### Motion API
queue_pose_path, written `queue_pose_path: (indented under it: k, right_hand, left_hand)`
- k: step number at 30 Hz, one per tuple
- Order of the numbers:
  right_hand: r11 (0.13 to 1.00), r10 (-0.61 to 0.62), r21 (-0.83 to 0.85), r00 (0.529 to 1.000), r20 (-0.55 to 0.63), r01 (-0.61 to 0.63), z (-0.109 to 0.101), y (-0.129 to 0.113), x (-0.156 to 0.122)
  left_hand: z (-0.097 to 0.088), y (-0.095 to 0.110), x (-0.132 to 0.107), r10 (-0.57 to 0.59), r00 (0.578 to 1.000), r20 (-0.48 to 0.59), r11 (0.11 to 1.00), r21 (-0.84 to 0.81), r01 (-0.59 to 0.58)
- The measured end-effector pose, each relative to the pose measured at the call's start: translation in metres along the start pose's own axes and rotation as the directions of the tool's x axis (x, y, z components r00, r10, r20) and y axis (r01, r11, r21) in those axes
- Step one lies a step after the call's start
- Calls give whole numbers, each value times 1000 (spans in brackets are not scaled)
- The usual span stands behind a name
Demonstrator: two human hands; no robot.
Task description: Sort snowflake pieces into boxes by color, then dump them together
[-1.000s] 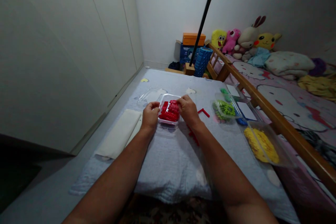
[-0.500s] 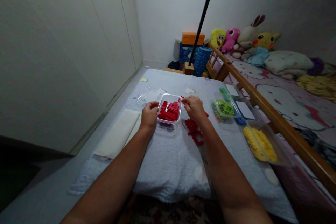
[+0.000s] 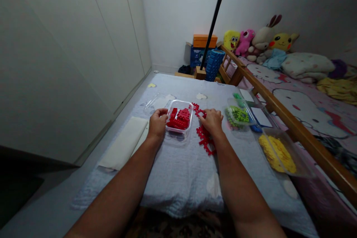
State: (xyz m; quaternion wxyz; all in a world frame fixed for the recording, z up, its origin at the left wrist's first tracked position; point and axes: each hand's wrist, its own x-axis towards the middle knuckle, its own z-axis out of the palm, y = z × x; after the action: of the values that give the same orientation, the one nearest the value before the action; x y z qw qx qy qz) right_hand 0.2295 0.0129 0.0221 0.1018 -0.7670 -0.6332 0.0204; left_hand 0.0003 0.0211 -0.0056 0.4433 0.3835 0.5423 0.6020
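A clear plastic container [image 3: 190, 122] with red interlocking toy pieces [image 3: 181, 119] in it stands mid-table. My left hand [image 3: 158, 123] grips its left rim, thumb and fingers closed there. To the right of the container, more red toy pieces [image 3: 205, 140] lie loose on the cloth in a rough line. My right hand [image 3: 213, 121] is down among them, its thumb and fingertips closed at a red piece [image 3: 200, 113]; the palm side and part of the pieces are hidden beneath the hand.
A clear lid [image 3: 152, 103] lies behind my left hand, and a folded off-white cloth [image 3: 122, 143] at the left. On the right are a container of green pieces [image 3: 238, 114], one of yellow pieces [image 3: 277, 153], and a wooden bed rail [image 3: 295, 121].
My right hand has moved right and slightly down, from the container's right edge to the loose red pieces. My left hand stays at the container's left rim.
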Motion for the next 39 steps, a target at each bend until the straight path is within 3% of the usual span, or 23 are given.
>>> queue_pose_path:
  k: [8,13,18,21,26,33,39]
  right_hand:
    - [1000,-5,-4,1000,2,5,5,1,1]
    - [994,31,105,992,-122,-18,3,7,1]
    - [940,-97,292,959,-266,176,-6,-4,-4]
    - [904,-205,327,950,-235,276,-12,-18,-6]
    - [902,-299,287,947,-118,321,-18,-39,-3]
    - [918,-339,213,940,-16,335,-14,-55,3]
    - [927,-304,212,951,-56,308,-12,-52,4]
  left_hand:
    - [1,4,-2,-12,1000,-6,1000,-5,12]
    - [1,5,-3,-18,1000,-6,1000,-3,18]
    - [1,5,-3,-24,1000,-1,1000,-9,24]
    - [1,5,-2,-33,999,0,999,-14,33]
    - [0,3,-1,-18,1000,13,1000,5,18]
    - [0,4,-3,-23,1000,12,1000,0,23]
    - [0,4,-3,-5,1000,16,1000,14,4]
